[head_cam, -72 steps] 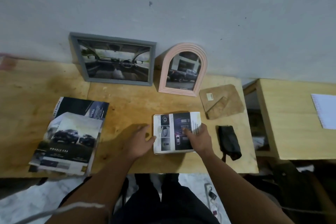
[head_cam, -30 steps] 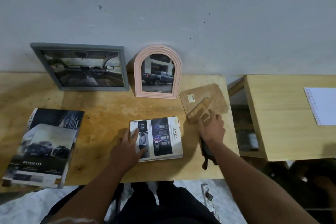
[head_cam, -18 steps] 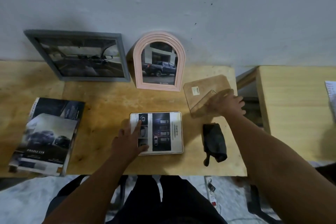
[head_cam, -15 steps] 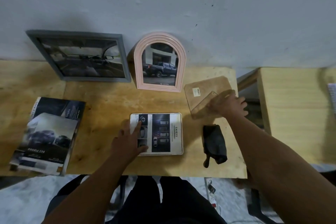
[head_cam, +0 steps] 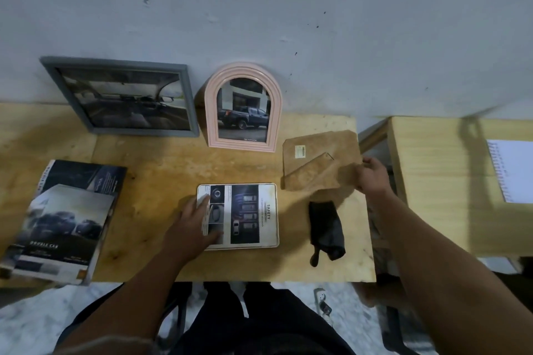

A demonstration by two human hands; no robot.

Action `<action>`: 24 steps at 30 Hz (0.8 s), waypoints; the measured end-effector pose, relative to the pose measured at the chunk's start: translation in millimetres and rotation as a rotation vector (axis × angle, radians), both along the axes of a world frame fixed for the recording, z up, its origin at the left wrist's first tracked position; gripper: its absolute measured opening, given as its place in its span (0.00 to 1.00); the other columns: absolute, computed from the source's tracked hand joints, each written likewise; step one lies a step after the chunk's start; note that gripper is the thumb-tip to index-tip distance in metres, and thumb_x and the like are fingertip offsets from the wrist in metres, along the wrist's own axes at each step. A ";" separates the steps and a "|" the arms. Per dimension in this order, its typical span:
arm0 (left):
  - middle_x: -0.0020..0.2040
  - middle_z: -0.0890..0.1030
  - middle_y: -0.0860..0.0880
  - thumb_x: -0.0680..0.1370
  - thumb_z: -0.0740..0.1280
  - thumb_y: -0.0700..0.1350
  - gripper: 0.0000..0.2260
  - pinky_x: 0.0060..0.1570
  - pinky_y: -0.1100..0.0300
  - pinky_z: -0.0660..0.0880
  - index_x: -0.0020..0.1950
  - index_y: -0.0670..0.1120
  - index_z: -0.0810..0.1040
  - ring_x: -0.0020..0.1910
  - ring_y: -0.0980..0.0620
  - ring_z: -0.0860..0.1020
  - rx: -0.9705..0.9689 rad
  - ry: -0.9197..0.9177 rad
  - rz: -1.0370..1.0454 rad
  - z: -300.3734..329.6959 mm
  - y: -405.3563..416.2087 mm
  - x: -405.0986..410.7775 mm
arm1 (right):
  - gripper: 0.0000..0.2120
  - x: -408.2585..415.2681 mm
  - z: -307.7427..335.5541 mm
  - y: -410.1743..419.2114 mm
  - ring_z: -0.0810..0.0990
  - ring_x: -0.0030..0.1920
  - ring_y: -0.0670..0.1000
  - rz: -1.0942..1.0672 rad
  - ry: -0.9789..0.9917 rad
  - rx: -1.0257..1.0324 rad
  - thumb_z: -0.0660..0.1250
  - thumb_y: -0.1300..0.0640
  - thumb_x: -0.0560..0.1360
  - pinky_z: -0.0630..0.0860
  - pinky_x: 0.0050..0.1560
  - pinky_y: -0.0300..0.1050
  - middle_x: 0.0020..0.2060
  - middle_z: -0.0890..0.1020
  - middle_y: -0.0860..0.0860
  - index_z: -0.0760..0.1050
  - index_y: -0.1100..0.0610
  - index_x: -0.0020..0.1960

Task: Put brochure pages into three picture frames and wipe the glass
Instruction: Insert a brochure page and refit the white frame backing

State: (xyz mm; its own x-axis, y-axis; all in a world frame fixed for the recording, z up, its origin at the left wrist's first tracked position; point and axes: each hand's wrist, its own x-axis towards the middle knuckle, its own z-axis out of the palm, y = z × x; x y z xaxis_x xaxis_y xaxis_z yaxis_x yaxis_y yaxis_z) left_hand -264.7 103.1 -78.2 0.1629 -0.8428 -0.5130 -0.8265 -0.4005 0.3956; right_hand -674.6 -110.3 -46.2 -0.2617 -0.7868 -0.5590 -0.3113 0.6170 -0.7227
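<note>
Backing board (head_cam: 314, 164) now lifted, pinched in right hand (head_cam: 372, 176); left hand (head_cam: 190, 225) flat on white frame (head_cam: 253, 216)

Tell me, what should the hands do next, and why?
Probably the right hand should carry the brown backing board over onto the white frame. The brochure page already lies in it, pressed down by the left hand.

Inventory — three picture frames: grey frame (head_cam: 121, 98), pink arched frame (head_cam: 243, 108), white frame (head_cam: 239, 215); one backing board (head_cam: 317, 158); one black cloth (head_cam: 326, 228); one brochure stack (head_cam: 63, 219).
</note>
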 end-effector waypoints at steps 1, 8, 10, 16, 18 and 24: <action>0.83 0.58 0.44 0.76 0.76 0.57 0.43 0.69 0.44 0.72 0.84 0.49 0.58 0.80 0.41 0.61 -0.036 0.028 0.052 0.9 0.9 0.6 | 0.09 -0.2 4.9 7.5 0.81 0.57 0.62 -0.025 -0.054 -0.008 0.63 0.62 0.81 0.82 0.54 0.58 0.57 0.81 0.59 0.76 0.56 0.60; 0.65 0.78 0.43 0.76 0.62 0.58 0.29 0.53 0.57 0.67 0.74 0.48 0.74 0.68 0.45 0.71 -0.079 0.135 0.236 17.9 3.9 0.8 | 0.09 54.9 12.3 81.7 0.82 0.54 0.56 0.030 -0.135 -0.012 0.64 0.59 0.83 0.81 0.56 0.59 0.52 0.83 0.53 0.77 0.53 0.61; 0.65 0.79 0.41 0.78 0.63 0.53 0.26 0.54 0.57 0.66 0.74 0.46 0.75 0.69 0.43 0.71 -0.071 0.179 0.273 19.1 2.9 -0.3 | 0.09 81.7 5.3 104.7 0.83 0.52 0.54 0.105 -0.161 0.006 0.64 0.59 0.83 0.81 0.57 0.59 0.49 0.84 0.51 0.77 0.53 0.62; 0.68 0.75 0.37 0.79 0.64 0.49 0.25 0.56 0.56 0.68 0.76 0.45 0.74 0.71 0.43 0.72 -0.004 0.277 0.387 13.0 2.5 2.2 | 0.08 146.8 -20.6 151.6 0.84 0.50 0.49 0.184 -0.129 -0.031 0.64 0.60 0.83 0.81 0.48 0.47 0.49 0.85 0.52 0.74 0.52 0.61; 0.71 0.72 0.40 0.78 0.65 0.52 0.26 0.59 0.54 0.70 0.76 0.47 0.73 0.70 0.43 0.73 0.018 0.279 0.378 10.9 4.2 5.6 | 0.08 155.7 -32.0 159.3 0.85 0.50 0.51 0.214 -0.055 -0.057 0.65 0.56 0.82 0.83 0.49 0.52 0.49 0.86 0.51 0.73 0.47 0.60; 0.71 0.69 0.43 0.78 0.68 0.51 0.29 0.58 0.57 0.71 0.79 0.48 0.69 0.66 0.45 0.77 0.065 0.232 0.340 10.0 2.8 9.4 | 0.17 162.8 -36.4 169.3 0.81 0.50 0.54 0.434 0.332 -0.065 0.70 0.46 0.78 0.79 0.47 0.49 0.57 0.78 0.50 0.75 0.50 0.65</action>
